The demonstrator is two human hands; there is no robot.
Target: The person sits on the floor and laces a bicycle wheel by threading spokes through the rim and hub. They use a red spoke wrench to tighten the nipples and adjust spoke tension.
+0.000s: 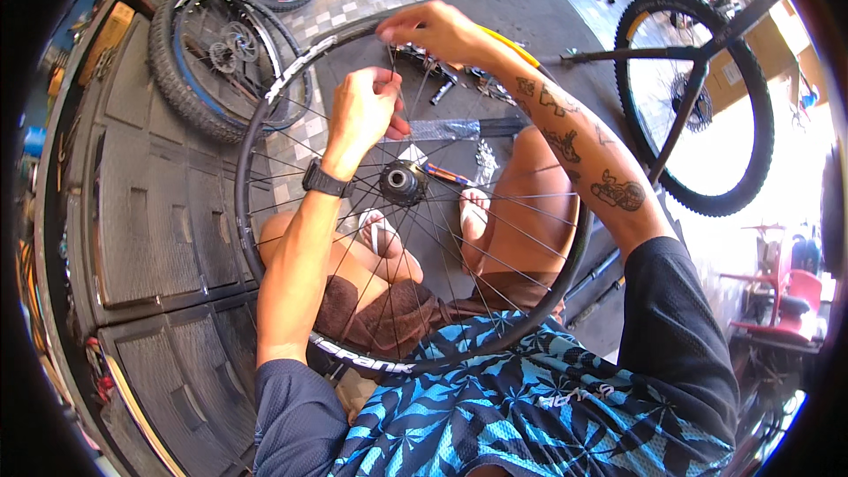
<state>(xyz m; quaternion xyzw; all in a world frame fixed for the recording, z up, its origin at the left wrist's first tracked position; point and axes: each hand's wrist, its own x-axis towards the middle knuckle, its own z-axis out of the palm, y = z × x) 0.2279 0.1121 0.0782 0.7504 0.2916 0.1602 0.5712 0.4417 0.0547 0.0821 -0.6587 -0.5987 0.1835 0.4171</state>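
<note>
A bicycle wheel with a black rim (243,178) and thin dark spokes lies across my lap, its black hub (403,184) at the middle. My left hand (364,113), a black watch on its wrist, pinches a spoke between thumb and fingers inside the rim's far side. Just beyond it, my right hand (435,33) is at the far edge of the rim, fingertips drawn together; whatever they grip is too small to make out. Below the wheel, seen between spokes, are an orange and blue handled tool (446,174) and a small heap of silvery pieces (485,162).
Loose wheels with tyres (190,62) lean at the far left, beside black plastic cabinets (172,212). Metal parts (443,91) and a clear plastic bag (437,130) lie on the dark mat (521,9). A bicycle's tyred wheel (693,102) and frame stand right, with a red stool (795,300) nearer.
</note>
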